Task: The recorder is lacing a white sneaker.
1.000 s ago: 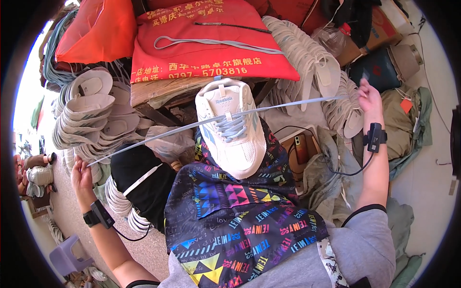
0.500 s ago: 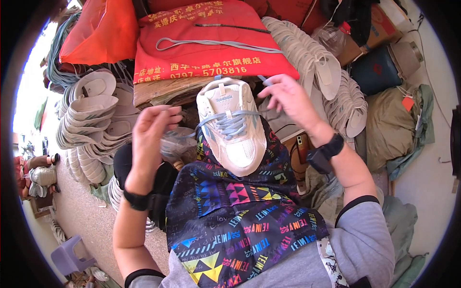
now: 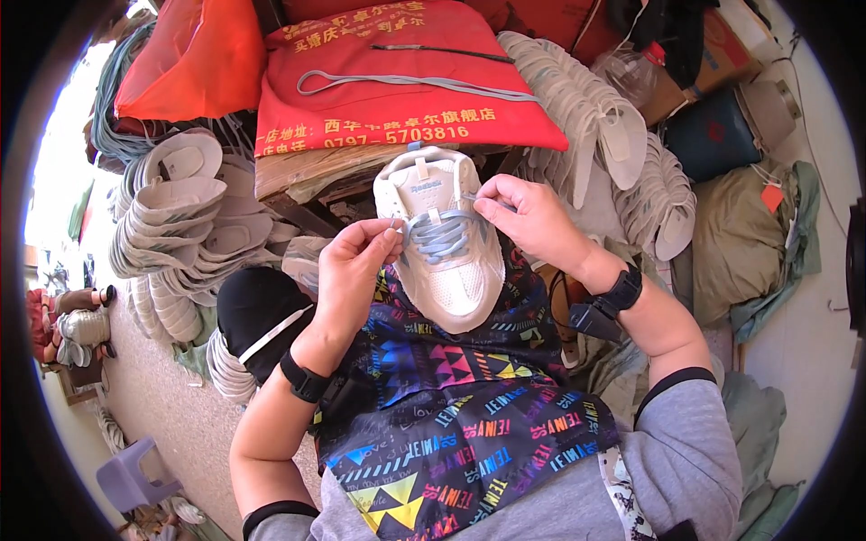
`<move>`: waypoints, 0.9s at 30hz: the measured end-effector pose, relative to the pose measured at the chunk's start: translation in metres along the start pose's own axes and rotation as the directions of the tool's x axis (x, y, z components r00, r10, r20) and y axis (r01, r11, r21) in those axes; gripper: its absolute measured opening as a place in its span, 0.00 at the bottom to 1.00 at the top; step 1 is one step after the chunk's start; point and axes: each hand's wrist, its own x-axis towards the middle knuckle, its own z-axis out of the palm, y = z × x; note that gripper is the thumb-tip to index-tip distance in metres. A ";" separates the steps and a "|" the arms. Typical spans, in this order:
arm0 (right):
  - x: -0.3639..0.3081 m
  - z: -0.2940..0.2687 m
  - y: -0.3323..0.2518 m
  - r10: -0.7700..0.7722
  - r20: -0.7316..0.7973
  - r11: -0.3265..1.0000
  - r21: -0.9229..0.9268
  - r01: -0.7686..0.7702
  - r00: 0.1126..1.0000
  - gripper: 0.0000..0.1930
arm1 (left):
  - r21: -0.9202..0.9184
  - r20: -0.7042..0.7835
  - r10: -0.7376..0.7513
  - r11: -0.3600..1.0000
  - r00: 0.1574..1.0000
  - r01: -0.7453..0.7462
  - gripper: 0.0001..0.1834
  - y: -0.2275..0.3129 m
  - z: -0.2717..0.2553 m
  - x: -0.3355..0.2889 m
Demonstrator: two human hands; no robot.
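A white sneaker (image 3: pixel 454 287) with a mesh toe lies on my lap, toe toward me and heel against the wooden table edge. Its light blue shoelace (image 3: pixel 439 236) crosses the tongue in several rows. At the sneaker's left side, my left hand (image 3: pixel 354 263) is closed, thumb and fingertips pinching the lace near the upper eyelets. On the opposite side, my right hand (image 3: pixel 532 215) pinches the lace by the collar, its fingers curled. The tips of the lace are too small to make out.
A red cloth bag (image 3: pixel 410 86) covers the wooden table (image 3: pixel 316 176), with a loose grey-blue lace (image 3: pixel 415 81) on it. Stacked white shoes stand left (image 3: pixel 167 221) and right (image 3: pixel 577 104). A patterned apron (image 3: pixel 469 424) covers my lap. A purple stool (image 3: pixel 135 473) stands lower left.
Both hands have moved inward to the sneaker's sides, the left one rightward and the right one down and left. Each now pinches the lace close to the shoe.
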 end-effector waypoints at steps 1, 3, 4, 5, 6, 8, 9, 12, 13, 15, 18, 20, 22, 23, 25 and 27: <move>0.000 0.000 0.001 -0.003 -0.005 1.000 0.014 0.003 1.000 0.10 | 0.014 0.000 0.025 1.000 1.000 -0.025 0.07 0.001 0.001 -0.001; 0.002 0.001 0.005 -0.005 -0.012 1.000 0.029 0.005 1.000 0.10 | 0.028 0.001 0.049 0.998 0.999 -0.049 0.06 0.001 0.003 0.000; 0.004 0.000 0.009 -0.036 0.002 0.999 0.032 0.036 0.999 0.11 | 0.021 0.008 0.070 0.997 0.997 -0.070 0.05 0.001 0.003 0.001; 0.005 0.000 0.010 -0.067 0.018 0.997 0.037 0.066 0.998 0.11 | 0.013 0.014 0.090 0.996 0.996 -0.091 0.04 0.001 0.003 0.003; 0.007 -0.002 0.010 -0.066 0.018 0.997 0.037 0.065 0.998 0.11 | 0.013 0.015 0.089 0.996 0.996 -0.090 0.04 0.000 0.002 0.004; 0.009 -0.005 0.002 -0.015 0.093 1.000 0.024 0.013 0.996 0.08 | 0.060 0.029 0.102 0.993 0.994 -0.103 0.02 0.000 0.000 0.006; 0.009 -0.005 -0.004 -0.016 0.095 1.000 0.026 0.013 0.995 0.08 | 0.061 0.026 0.101 0.993 0.995 -0.102 0.02 0.001 0.000 0.007; 0.011 -0.003 -0.017 -0.071 0.042 0.973 -0.218 0.078 0.997 0.07 | 0.161 0.001 0.106 0.981 0.994 -0.104 0.01 0.002 -0.001 0.011; 0.012 -0.001 -0.019 -0.284 0.038 0.877 -0.393 0.276 0.958 0.06 | 0.301 0.000 0.141 0.944 0.990 -0.135 0.01 0.002 -0.003 0.012; 0.013 0.001 -0.020 -0.479 0.069 0.711 -0.554 0.433 0.875 0.05 | 0.433 0.010 0.176 0.886 0.984 -0.163 0.01 0.002 -0.002 0.014; 0.014 0.002 -0.021 -0.516 0.136 0.618 -0.625 0.477 0.846 0.04 | 0.611 0.020 0.324 0.745 0.946 -0.268 0.03 0.009 0.005 0.012; 0.016 -0.005 -0.028 -0.460 0.295 0.508 -0.686 0.521 0.837 0.03 | 0.718 0.083 0.365 0.623 0.927 -0.310 0.08 0.014 0.009 0.011; 0.017 -0.009 -0.035 -0.449 0.364 0.454 -0.693 0.559 0.816 0.03 | 0.760 0.132 0.387 0.552 0.913 -0.344 0.10 0.020 0.012 0.009; 0.018 -0.012 -0.038 -0.428 0.428 0.400 -0.700 0.592 0.796 0.04 | 0.791 0.189 0.403 0.478 0.895 -0.382 0.13 0.024 0.014 0.009; 0.023 -0.016 -0.046 -0.465 0.458 0.320 -0.711 0.626 0.758 0.07 | 0.805 0.287 0.416 0.383 0.863 -0.453 0.14 0.034 0.012 0.013; 0.031 -0.018 -0.045 -0.498 0.487 0.239 -0.719 0.653 0.718 0.10 | 0.817 0.414 0.346 0.267 0.842 -0.512 0.16 0.049 0.008 0.017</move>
